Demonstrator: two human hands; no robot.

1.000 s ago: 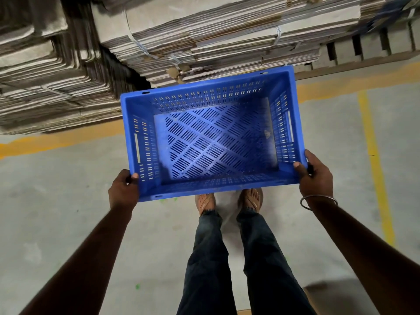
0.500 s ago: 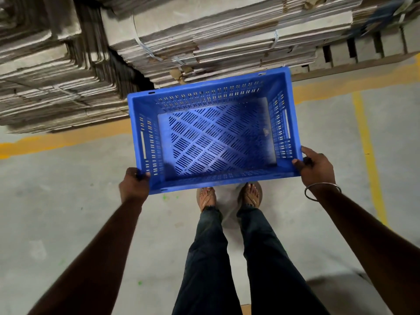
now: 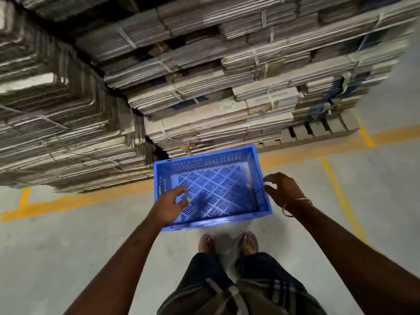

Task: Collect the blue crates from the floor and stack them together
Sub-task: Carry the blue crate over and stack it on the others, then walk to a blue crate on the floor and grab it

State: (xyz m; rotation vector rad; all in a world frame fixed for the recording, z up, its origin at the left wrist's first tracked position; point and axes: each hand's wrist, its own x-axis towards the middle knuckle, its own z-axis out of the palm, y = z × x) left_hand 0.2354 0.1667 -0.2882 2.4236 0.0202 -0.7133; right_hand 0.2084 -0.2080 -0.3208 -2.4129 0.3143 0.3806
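One blue crate (image 3: pixel 211 187) sits on the floor (image 3: pixel 68 235) between the two hands, the left hand (image 3: pixel 169 205) and the right hand (image 3: pixel 283 189) both with loose fingers, gripping nothing.

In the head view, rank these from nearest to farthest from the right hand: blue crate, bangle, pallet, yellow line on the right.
From the right hand:
1. Bangle, on its own wrist.
2. Blue crate, just left of the fingers; contact unclear.
3. Yellow line, on the floor to its right.
4. Pallet, ahead under the cardboard stack.
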